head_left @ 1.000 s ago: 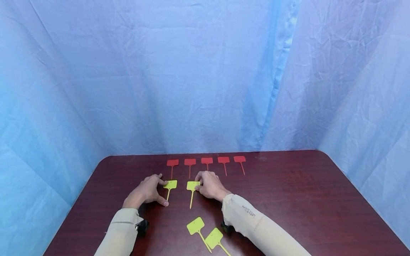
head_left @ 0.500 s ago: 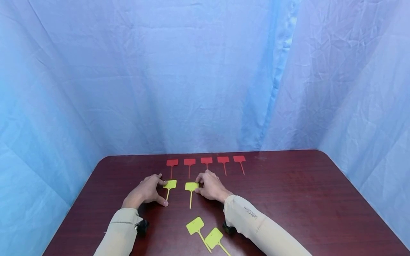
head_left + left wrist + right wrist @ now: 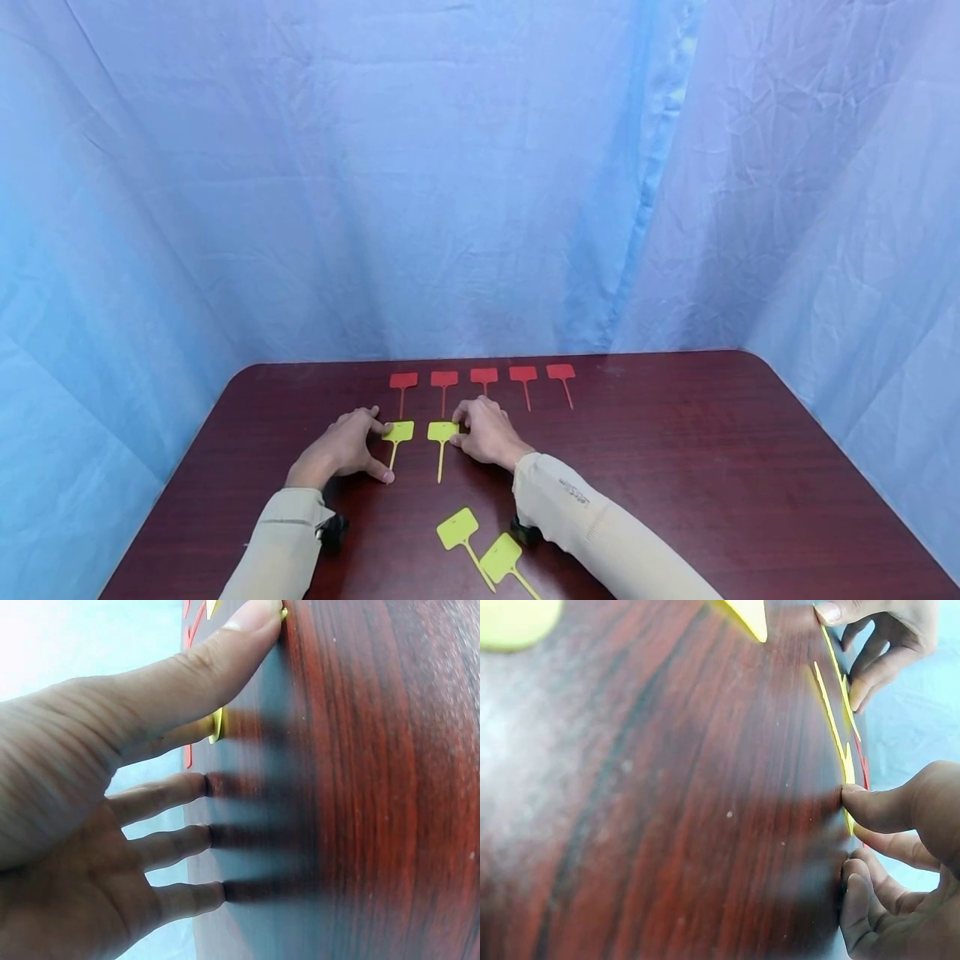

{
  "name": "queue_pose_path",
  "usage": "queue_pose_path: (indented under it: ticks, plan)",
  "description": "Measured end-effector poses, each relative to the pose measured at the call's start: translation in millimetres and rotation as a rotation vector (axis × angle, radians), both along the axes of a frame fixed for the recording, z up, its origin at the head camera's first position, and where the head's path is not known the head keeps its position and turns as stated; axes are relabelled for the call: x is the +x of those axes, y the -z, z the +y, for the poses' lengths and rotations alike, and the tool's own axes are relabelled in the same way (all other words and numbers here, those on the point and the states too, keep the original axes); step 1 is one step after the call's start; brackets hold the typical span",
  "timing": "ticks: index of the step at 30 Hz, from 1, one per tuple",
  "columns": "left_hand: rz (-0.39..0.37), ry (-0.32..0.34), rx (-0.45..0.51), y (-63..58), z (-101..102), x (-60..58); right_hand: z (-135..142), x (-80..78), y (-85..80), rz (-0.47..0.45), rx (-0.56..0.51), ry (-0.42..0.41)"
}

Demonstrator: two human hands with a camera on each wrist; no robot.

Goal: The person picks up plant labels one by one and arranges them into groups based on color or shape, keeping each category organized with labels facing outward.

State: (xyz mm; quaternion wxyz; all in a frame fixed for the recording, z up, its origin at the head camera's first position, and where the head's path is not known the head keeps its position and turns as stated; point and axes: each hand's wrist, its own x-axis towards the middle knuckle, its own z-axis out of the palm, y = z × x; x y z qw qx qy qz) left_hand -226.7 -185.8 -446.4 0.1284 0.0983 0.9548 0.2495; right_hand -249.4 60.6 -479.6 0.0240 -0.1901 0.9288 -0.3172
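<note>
Two yellow plant labels lie side by side on the dark red table, stems toward me. My left hand point(image 3: 341, 450) rests spread at the left yellow label point(image 3: 401, 431). Its index fingertip touches the head's left corner, and its thumb point(image 3: 251, 619) is at the stem's tip. With thumb and index finger, my right hand point(image 3: 489, 433) pinches the right edge of the other yellow label point(image 3: 440, 431). In the right wrist view that label point(image 3: 829, 705) lies flat along the tabletop, while the remaining fingers of the right hand are bent beside it.
Several red plant labels point(image 3: 445, 379) form a row near the table's point(image 3: 675, 483) far edge. Nearer to me lie two more yellow labels, one point(image 3: 457, 527) with its stem against the other point(image 3: 501, 554). Blue cloth point(image 3: 465, 183) hangs behind and on both sides.
The right hand has slid its yellow label slightly left, toward the left one, and turned its stem a little straighter. My left hand and the other labels stay in place.
</note>
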Motion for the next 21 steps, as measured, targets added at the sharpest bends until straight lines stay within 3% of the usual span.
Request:
queue_pose_path:
  ticks: [21]
  plan:
    - [0.01, 0.0, -0.003, -0.9, 1.4, 0.2, 0.0, -2.7, 0.2, -0.043, -0.029, 0.0]
